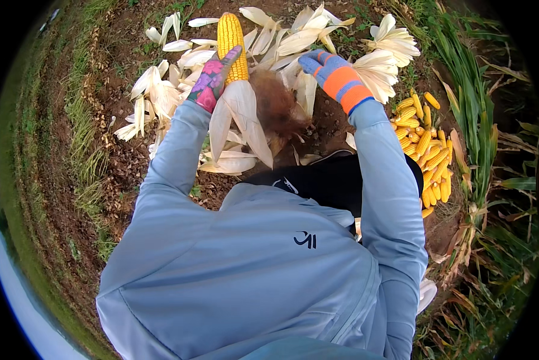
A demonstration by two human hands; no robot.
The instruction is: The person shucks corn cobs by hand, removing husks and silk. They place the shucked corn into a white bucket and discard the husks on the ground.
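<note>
My left hand (213,80), in a flowered glove, grips a yellow ear of corn (230,42) held upright, its thumb across the kernels. Pale husk leaves (244,110) hang peeled back from the lower end of the ear. To the right, my right hand (334,76), in a blue and orange striped glove, is apart from the ear, with its fingers bent over loose husks; whether it holds anything is hidden. Between the hands is a blurred reddish-brown tuft of corn silk (276,101).
Loose dry husks (154,92) lie scattered over the brown soil in front and at left. A heap of husked corn ears (431,153) lies at right, beside green corn stalks (474,121). My bent leg in black trousers (323,180) is below the hands.
</note>
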